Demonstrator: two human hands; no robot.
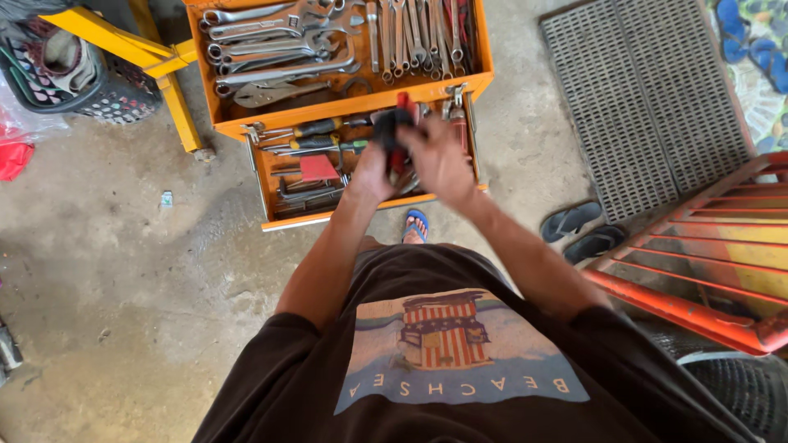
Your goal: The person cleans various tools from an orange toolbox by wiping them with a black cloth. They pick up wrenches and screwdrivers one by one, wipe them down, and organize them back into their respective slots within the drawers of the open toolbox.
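Both my hands meet over the open lower drawer (279, 215) of an orange tool chest (345, 105). My left hand (373, 171) and my right hand (439, 156) together grip a red and black handled tool (396, 125), which stands roughly upright between them. The image is blurred at the hands, so the exact kind of tool is unclear. The drawer below holds screwdrivers (308, 131), a red flat piece (318, 167) and other small tools. The top tray (205, 49) above is filled with several wrenches (271, 49).
A yellow metal frame (135, 51) and a basket with cloth (66, 74) stand at the upper left. A grey grid mat (648, 98) lies at the right, with dark sandals (583, 231) near it. An orange metal rack (706, 262) is at my right. The floor is concrete.
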